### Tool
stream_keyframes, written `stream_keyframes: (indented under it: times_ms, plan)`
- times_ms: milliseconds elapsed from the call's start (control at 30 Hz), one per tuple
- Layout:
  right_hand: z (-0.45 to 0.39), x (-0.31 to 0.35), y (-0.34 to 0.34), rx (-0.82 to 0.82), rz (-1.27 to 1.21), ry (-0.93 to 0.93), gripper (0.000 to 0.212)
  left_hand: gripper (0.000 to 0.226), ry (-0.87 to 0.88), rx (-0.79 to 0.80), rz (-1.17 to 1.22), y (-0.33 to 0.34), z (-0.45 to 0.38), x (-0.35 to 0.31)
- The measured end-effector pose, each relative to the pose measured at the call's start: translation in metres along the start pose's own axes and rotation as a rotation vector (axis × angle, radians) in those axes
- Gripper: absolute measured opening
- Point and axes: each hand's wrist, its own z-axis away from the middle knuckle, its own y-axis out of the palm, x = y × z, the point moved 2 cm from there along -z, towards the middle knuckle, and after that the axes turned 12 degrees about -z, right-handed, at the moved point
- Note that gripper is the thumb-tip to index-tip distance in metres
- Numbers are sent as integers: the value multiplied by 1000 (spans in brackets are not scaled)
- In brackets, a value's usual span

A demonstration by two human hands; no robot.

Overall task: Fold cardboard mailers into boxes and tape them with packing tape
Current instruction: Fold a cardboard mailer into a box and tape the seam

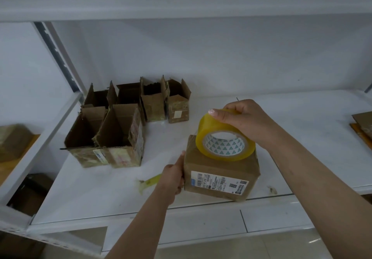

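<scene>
Keep left hand (pixel 174 175) gripping the closed cardboard box (pixel 220 175) at the shelf's (pixel 281 106) front edge, right hand (pixel 244 122) fingers clasping the tape roll (pixel 225 140) atop it, pressing tape flat along 1 seam.

Your closed box (pixel 220 175) at shelf (pixel 302 118) front edge; tape roll (pixel 225 138) on it; open boxes (pixel 128 122) behind, to your left.

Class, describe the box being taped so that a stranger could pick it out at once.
Start at the white shelf. At its front edge is the closed box, apart from the open boxes at the back left. It alone bears the yellow tape roll on top, with a white shipping label facing you.
</scene>
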Motion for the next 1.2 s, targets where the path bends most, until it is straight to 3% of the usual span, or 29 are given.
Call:
stream_keyframes:
  times_ms: [167,267,333,400,467,533,633,733,867,967,1067,1200]
  plan:
    - [-3,0,-1,38,25,10,92,50,201,-199,-331,-12,-4,-8]
    - [-2,0,-3,67,36,29,81,59,564,-238,-129,-23,14,-27]
    - [-2,0,-2,86,48,23,79,84,857,-95,-210,-25,28,-46]
    - [-5,0,-2,107,64,22,78,110,1006,101,-355,-13,33,-61]
    - [-8,-1,-5,106,42,14,82,127,1015,187,-446,1,33,-67]
    - [-7,-9,-13,108,-80,-2,86,130,993,125,-515,9,31,-68]
    - [8,-32,-15,116,-338,56,59,128,978,38,-595,8,25,-65]
    - [16,-44,-14,57,-529,104,69,127,999,3,-665,7,23,-66]
    - [17,-25,-31,-54,-312,33,101,128,973,1,-772,5,24,-68]
    - [23,-13,-52,-55,-61,59,98,129,952,12,-796,5,25,-68]
    - [35,-12,-86,-58,259,144,76,123,939,27,-803,4,25,-69]
    - [52,-42,-111,-20,541,325,82,115,942,28,-818,5,24,-69]
